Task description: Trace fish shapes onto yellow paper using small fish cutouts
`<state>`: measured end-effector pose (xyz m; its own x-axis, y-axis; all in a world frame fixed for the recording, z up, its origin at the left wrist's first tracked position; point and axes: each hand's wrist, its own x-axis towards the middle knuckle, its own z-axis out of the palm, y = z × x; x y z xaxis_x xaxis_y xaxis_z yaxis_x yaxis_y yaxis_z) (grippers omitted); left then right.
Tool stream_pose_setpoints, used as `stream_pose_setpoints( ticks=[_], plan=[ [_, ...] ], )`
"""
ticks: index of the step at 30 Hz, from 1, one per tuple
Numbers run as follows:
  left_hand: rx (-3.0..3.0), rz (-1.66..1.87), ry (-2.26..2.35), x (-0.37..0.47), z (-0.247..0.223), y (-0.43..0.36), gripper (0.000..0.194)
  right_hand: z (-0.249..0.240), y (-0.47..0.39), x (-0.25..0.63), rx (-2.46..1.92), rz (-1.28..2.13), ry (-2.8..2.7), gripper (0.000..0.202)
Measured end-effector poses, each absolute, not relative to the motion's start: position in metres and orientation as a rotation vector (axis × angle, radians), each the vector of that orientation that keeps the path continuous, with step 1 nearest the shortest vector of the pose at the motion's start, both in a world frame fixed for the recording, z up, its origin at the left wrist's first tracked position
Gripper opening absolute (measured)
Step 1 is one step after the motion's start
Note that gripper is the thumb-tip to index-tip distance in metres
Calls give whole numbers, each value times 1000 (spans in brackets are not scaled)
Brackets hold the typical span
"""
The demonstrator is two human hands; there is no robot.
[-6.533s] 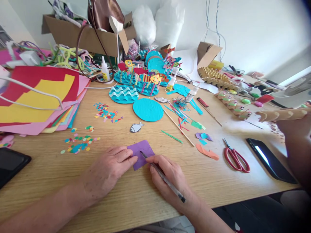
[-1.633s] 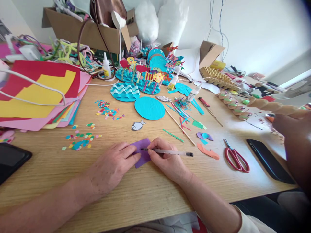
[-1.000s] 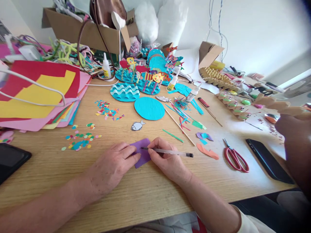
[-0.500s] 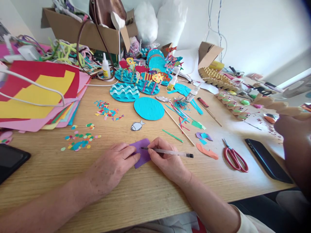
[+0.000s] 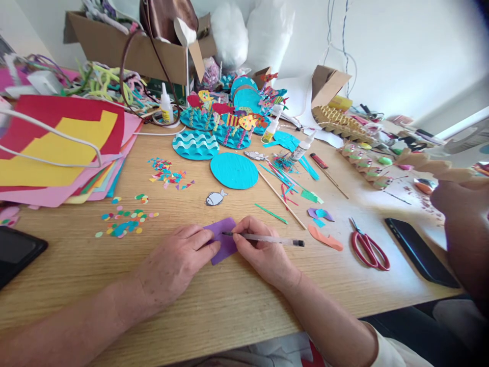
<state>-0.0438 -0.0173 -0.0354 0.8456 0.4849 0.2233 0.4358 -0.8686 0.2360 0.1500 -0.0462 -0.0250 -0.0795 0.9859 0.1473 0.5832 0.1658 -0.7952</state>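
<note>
A purple piece of paper [image 5: 225, 251] lies on the wooden table between my two hands. My left hand [image 5: 183, 255] holds down its left side, fingers together on top of it. In my right hand [image 5: 263, 250] I grip a pen [image 5: 280, 239] with a clear barrel; its dark tip is at the purple surface, and the right fingers rest by the paper's right edge. Just beyond lies a paper fish cutout [image 5: 216, 198] with a drawn eye and scales. Behind that is a turquoise disc [image 5: 234, 171].
Red-handled scissors [image 5: 370, 250] and a phone [image 5: 420, 252] lie to the right, near another person's arm [image 5: 464, 239]. Confetti circles [image 5: 128, 224] and coloured sheets [image 5: 57, 148] are on the left. Glue bottles [image 5: 303, 147], a wooden stick [image 5: 282, 200] and paper scraps [image 5: 325, 238] lie beyond.
</note>
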Motion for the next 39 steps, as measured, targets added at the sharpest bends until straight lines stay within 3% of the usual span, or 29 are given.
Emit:
stream_pose_setpoints(
  ticks=[39],
  plan=[
    [2893,405,712,-42,-37,-17,30,-29,-46,151,-1480,707,-1740,7]
  ],
)
